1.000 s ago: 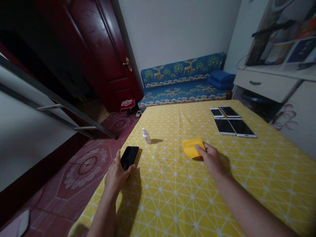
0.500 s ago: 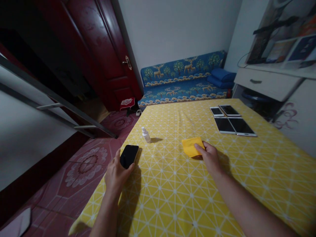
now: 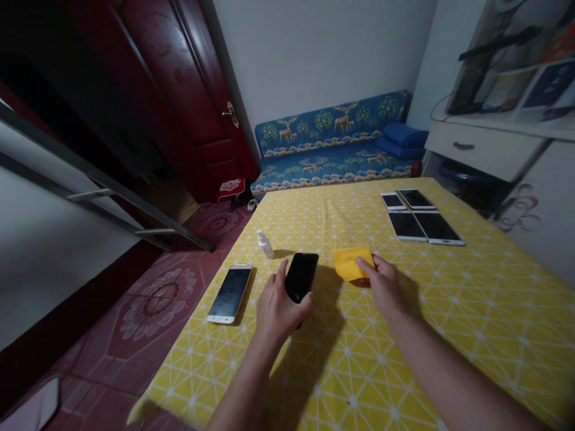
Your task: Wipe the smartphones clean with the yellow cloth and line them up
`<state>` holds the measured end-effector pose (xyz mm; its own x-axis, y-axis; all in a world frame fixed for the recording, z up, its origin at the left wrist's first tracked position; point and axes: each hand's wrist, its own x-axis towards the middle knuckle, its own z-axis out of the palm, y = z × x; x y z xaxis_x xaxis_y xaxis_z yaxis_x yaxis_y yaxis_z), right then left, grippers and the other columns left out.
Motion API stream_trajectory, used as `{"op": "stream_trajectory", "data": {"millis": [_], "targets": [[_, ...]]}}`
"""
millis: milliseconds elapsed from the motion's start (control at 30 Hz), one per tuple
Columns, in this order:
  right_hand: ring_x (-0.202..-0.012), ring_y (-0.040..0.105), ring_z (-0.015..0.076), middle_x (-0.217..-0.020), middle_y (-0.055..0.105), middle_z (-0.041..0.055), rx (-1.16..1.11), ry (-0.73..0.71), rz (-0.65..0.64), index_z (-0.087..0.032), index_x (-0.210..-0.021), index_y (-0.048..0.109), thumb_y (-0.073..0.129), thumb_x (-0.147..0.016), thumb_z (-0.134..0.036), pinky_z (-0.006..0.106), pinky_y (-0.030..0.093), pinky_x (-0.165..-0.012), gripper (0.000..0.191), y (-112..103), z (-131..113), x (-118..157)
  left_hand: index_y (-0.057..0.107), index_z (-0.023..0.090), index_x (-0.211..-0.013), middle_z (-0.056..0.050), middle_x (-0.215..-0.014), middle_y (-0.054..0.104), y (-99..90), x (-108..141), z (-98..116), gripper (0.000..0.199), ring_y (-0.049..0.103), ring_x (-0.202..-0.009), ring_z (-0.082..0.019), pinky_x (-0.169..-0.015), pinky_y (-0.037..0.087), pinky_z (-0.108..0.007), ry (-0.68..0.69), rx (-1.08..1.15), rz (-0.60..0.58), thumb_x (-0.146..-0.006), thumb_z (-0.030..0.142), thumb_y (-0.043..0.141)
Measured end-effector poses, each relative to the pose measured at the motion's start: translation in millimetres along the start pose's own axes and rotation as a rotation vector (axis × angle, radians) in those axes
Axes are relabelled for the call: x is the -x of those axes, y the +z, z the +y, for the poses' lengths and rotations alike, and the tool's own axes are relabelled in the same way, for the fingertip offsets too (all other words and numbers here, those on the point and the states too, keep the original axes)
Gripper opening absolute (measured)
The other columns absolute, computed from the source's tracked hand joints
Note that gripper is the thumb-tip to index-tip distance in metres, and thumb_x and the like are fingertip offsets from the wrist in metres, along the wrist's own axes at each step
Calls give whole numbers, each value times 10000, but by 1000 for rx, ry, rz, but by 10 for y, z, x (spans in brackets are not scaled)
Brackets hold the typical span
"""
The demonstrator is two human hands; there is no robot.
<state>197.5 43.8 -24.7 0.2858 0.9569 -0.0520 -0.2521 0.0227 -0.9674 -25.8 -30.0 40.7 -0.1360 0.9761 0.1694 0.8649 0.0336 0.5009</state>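
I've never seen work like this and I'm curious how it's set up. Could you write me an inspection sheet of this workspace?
Surface: yellow patterned tablecloth.
Job's things: black phone, yellow cloth.
Clutter: small white bottle, silver-framed phone, four further phones.
Hands: left hand holds the black phone; right hand rests on the yellow cloth.
Cables: thin dark cable beside the shelf.
Surroundings: blue deer-patterned sofa, dark red door, patterned tile floor.

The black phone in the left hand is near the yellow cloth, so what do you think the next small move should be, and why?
Probably wipe the black phone with the yellow cloth: the left hand holds its dark glass beside the cloth, and the right hand rests on the cloth.
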Motion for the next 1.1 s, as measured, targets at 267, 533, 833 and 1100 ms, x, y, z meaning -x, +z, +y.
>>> {"op": "stream_trajectory", "data": {"millis": [267, 533, 833, 1100], "targets": [[-667, 628, 152, -803, 691, 28, -47, -122, 183, -185, -854, 690, 770, -693, -455, 224, 499, -512, 324, -48, 61, -58, 482, 126, -1411, -234, -1068, 645, 426, -110, 707, 751, 640, -1012, -410, -816, 487, -460, 35, -80, -132, -755, 444, 661], [-637, 609, 142, -762, 661, 20, -33, -172, 240, -176, -844, 669, 746, -710, -458, 231, 513, -513, 321, -43, 58, -65, 584, 98, -1263, -250, -1147, 588, 577, -110, 780, 694, 645, -1004, -410, -804, 476, -443, -21, -131, -195, -735, 528, 717], [-657, 614, 147, -781, 669, 19, -4, -143, 206, -184, -844, 688, 762, -699, -470, 223, 508, -508, 329, -56, 82, -75, 691, 116, -1102, -222, -1057, 660, 464, -159, 682, 495, 681, -941, -388, -749, 487, -415, 92, -209, -244, -840, 536, 671], [-709, 657, 186, -837, 713, 37, 54, -128, 60, -195, -904, 703, 747, -723, -488, 257, 526, -561, 347, -27, 15, 2, 732, 186, -1116, -120, -946, 715, 497, -316, 338, 303, 669, -781, -232, -752, 512, -357, 165, 194, -134, -875, 354, 659]]}}
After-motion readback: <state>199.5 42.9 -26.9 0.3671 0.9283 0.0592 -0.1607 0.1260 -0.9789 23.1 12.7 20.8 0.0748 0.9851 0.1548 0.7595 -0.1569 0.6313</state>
